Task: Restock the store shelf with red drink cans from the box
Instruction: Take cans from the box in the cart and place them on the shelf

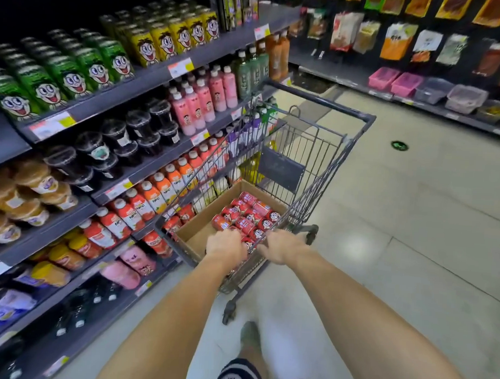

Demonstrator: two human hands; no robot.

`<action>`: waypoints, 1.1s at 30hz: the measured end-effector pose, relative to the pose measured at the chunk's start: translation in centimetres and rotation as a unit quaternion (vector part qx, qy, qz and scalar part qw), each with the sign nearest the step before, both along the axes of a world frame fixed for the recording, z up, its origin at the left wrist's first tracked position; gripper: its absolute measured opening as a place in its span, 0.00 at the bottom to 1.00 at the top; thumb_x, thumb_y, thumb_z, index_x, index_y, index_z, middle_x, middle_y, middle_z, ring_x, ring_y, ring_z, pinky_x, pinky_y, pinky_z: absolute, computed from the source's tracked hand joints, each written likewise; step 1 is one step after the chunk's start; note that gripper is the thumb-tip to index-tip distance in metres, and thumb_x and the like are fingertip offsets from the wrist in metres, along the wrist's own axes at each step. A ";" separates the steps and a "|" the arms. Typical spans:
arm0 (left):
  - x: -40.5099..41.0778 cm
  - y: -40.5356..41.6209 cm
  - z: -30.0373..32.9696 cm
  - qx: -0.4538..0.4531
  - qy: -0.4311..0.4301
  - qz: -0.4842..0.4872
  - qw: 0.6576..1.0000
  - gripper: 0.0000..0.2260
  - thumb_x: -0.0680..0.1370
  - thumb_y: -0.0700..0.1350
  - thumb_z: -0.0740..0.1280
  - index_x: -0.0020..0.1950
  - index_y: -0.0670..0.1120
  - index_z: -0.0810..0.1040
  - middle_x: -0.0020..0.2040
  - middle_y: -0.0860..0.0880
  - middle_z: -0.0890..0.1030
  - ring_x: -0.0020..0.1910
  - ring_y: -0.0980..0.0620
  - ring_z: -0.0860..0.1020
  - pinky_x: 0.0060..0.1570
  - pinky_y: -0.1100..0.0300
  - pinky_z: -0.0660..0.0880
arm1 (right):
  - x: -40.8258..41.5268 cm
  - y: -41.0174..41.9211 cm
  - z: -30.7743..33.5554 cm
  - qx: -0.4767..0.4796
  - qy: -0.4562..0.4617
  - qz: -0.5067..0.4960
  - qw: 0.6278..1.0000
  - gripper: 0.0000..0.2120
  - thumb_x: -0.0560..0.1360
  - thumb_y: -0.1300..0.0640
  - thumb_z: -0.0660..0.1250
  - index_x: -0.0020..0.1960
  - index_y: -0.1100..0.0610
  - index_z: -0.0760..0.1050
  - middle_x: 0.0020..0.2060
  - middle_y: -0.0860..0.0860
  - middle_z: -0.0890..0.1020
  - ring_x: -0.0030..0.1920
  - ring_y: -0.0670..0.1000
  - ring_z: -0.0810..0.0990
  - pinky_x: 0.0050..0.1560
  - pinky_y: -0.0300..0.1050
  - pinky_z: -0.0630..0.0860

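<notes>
Several red drink cans (243,214) with a cartoon face lie packed in the right half of an open cardboard box (197,233). The box sits inside a grey wire shopping cart (326,175). My left hand (227,243) hangs palm down over the nearest cans, fingers curled downward and hidden. My right hand (282,244) is beside it at the cart's near right corner, its fingertips touching the rim and a can. I cannot tell whether either hand grips anything. More red cans (185,212) stand on the store shelf (145,231) just left of the cart.
Shelving on the left holds green and yellow cartons (63,75), pink bottles (206,100), dark cups (126,139) and orange NFC bottles (158,191). The cart stands close against these shelves. Open tiled floor (412,223) lies to the right, and snack racks with pink bins (394,81) behind.
</notes>
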State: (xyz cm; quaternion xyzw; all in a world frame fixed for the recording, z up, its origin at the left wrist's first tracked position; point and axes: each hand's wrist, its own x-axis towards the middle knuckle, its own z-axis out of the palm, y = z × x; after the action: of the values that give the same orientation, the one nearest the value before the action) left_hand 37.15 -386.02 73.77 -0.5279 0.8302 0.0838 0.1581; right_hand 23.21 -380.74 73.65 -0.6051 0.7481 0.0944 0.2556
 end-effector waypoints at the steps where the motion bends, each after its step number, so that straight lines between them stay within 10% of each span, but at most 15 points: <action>1: -0.5 -0.7 -0.4 0.004 -0.007 0.000 1.000 0.14 0.80 0.51 0.59 0.57 0.45 0.77 0.56 0.45 0.80 0.56 0.44 0.79 0.52 0.54 0.73 | -0.4 -0.7 -0.1 0.003 0.001 0.004 1.000 0.24 0.83 0.41 0.54 0.69 0.58 0.69 0.68 0.57 0.74 0.68 0.58 0.72 0.64 0.57 0.68; 22: -5.4 -18.8 -9.8 0.140 0.008 0.171 0.975 0.11 0.79 0.47 0.59 0.57 0.47 0.78 0.56 0.47 0.81 0.55 0.45 0.80 0.50 0.56 0.73 | -6.5 -22.3 -8.5 0.154 -0.055 0.075 0.984 0.22 0.81 0.42 0.59 0.61 0.60 0.75 0.57 0.59 0.81 0.58 0.58 0.80 0.59 0.50 0.74; 26: -4.4 -20.9 -12.7 0.166 -0.001 0.225 0.960 0.12 0.80 0.50 0.60 0.57 0.48 0.78 0.55 0.47 0.81 0.53 0.47 0.80 0.52 0.54 0.73 | -5.2 -26.4 -12.4 0.190 -0.077 0.119 0.971 0.32 0.81 0.42 0.58 0.80 0.55 0.55 0.54 0.54 0.82 0.53 0.55 0.80 0.58 0.51 0.74; 33: -4.0 -26.1 -21.9 0.209 -0.008 0.285 0.936 0.11 0.80 0.47 0.60 0.55 0.45 0.80 0.55 0.47 0.82 0.53 0.47 0.81 0.48 0.57 0.73 | -4.3 -35.5 -22.5 0.204 -0.085 0.147 0.964 0.18 0.81 0.46 0.62 0.61 0.58 0.75 0.56 0.55 0.82 0.57 0.56 0.80 0.57 0.46 0.73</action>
State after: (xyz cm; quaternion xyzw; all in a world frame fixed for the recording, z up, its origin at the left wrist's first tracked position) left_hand 33.15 -412.11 51.82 -0.6978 0.6079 0.2927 0.2406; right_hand 18.95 -416.28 51.20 -0.6495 0.5913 0.2292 0.4196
